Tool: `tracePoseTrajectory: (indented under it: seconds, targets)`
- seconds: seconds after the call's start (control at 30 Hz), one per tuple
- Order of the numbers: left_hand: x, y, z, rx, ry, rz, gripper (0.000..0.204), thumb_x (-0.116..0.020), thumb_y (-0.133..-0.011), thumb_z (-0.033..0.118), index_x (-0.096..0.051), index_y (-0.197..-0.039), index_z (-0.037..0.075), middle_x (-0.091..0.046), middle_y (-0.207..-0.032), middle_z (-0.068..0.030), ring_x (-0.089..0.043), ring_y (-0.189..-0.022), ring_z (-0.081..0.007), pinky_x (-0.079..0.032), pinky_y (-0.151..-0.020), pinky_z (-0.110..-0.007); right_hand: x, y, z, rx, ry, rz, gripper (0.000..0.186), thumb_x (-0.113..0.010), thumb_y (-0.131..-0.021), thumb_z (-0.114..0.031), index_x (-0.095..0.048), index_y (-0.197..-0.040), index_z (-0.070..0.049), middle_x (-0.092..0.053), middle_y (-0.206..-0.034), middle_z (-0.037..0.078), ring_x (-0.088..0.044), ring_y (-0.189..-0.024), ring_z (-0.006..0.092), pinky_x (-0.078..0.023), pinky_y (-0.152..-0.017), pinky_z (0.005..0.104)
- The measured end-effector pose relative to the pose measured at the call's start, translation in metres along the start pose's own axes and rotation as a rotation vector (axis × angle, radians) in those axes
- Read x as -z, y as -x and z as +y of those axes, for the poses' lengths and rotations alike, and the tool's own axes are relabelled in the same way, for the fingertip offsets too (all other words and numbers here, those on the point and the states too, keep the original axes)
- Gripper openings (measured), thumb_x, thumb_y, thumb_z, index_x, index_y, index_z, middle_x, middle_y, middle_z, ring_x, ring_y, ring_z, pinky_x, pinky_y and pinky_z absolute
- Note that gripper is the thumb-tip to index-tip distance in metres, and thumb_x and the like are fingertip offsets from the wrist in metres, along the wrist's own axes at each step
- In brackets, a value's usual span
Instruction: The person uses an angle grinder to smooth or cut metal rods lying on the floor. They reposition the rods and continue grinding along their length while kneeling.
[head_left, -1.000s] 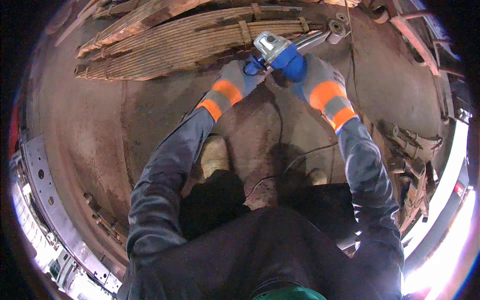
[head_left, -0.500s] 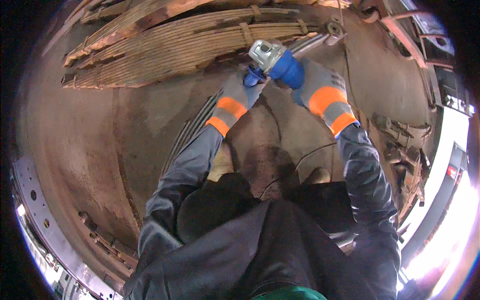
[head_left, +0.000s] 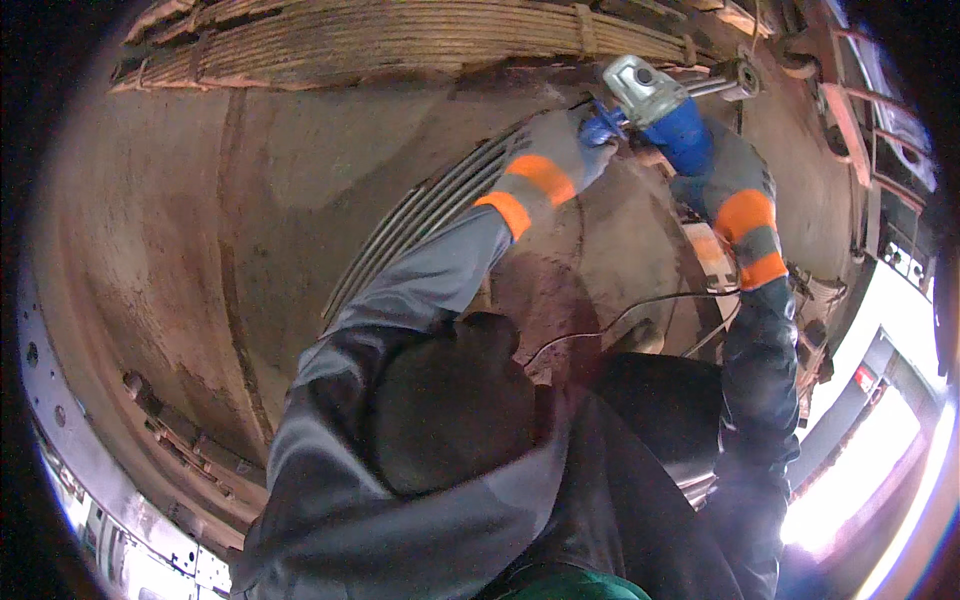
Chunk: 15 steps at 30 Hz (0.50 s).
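Observation:
I have a blue and silver angle grinder (head_left: 655,105) held over a long, dark stack of curved metal leaves (head_left: 420,205), with a round metal eye (head_left: 742,80) near the upper right end. My left hand (head_left: 555,160), in a grey glove with an orange striped cuff, is closed on the blue side handle. My right hand (head_left: 735,175), gloved alike, grips the grinder's body. The grinder's disc is hidden. A dark cable (head_left: 640,300) runs across the floor below.
Rusty leaf springs (head_left: 420,50) lie along the top. A pink metal frame (head_left: 840,130) stands at upper right, with more rusty spring parts (head_left: 810,355) below it. A perforated metal beam (head_left: 55,370) runs along the left rim. The concrete floor (head_left: 160,230) shows cracks.
Both hands and the grinder have moved rightward and slightly up in the view. The dark curved leaves now show more beside my left arm, and the view of the surroundings has shifted.

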<state>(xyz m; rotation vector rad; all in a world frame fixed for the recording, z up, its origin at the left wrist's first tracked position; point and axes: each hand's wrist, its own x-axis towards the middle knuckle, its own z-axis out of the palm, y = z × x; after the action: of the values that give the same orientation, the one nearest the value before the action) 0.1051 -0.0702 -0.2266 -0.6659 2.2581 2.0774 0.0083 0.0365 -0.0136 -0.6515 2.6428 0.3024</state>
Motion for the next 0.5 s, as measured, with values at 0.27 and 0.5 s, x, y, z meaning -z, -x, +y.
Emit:
tracePoseTrajectory:
  seconds: [0.27,0.5]
  targets:
    - [0.01,0.021,0.035,0.026,-0.241,0.062,0.039,-0.08,-0.079,0.039,-0.075,-0.102,0.008,-0.074,-0.095,-0.0212,-0.07,-0.09,-0.0424,-0.057,-0.081,-0.048,-0.013,0.005,0.014,-0.008,0.017,0.021,0.058,-0.08,-0.067,-0.032,-0.065,-0.119,-0.012,-0.071,-0.115,0.019,-0.068,-0.105,0.0416,-0.054,-0.09,0.0491]
    - [0.015,0.023,0.043,-0.002,-0.295,0.011,0.04,-0.078,-0.081,0.042,-0.075,-0.104,0.009,-0.074,-0.093,-0.0206,-0.07,-0.089,-0.0437,-0.056,-0.08,-0.05,-0.022,0.007,0.025,0.007,0.036,0.096,0.066,-0.086,-0.06,-0.031,-0.065,-0.119,-0.009,-0.073,-0.108,0.018,-0.071,-0.098,0.0383,-0.055,-0.086,0.0457]
